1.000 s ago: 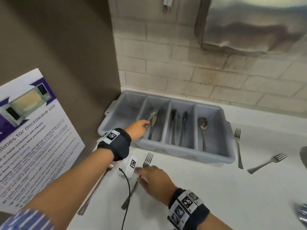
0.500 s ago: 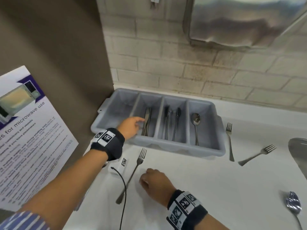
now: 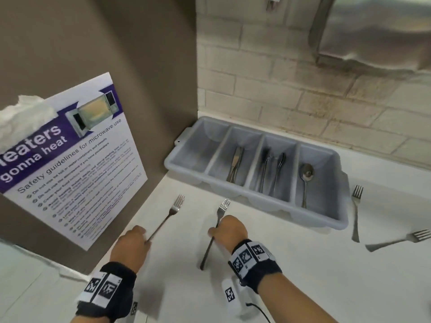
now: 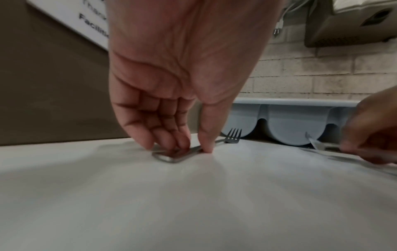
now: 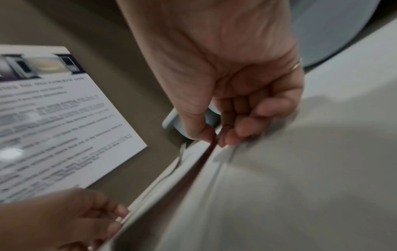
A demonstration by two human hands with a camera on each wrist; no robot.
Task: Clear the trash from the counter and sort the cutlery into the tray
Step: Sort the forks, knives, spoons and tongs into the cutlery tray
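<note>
Two forks lie on the white counter in front of the grey four-part cutlery tray (image 3: 268, 201). My left hand (image 3: 145, 238) pinches the handle end of the left fork (image 3: 172, 210) between thumb and fingers; in the left wrist view the fork (image 4: 233, 135) still lies flat under my left hand (image 4: 193, 147). My right hand (image 3: 215, 229) grips the other fork (image 3: 222, 206) mid-handle, its tines pointing at the tray. The right wrist view shows my right hand (image 5: 217, 139) with thumb and fingertips closed on that handle. The tray holds knives (image 3: 235, 166) and a spoon (image 3: 306, 176).
Two more forks (image 3: 355, 213) (image 3: 396, 241) lie right of the tray. A brown panel with a microwave poster (image 3: 77, 164) walls off the left side. White tissue (image 3: 23, 113) sits at far left. A brick wall and metal dispenser (image 3: 377, 31) are behind.
My left hand has left the tray's knife compartment and come down onto the left fork's handle. My right hand has closed round the other fork.
</note>
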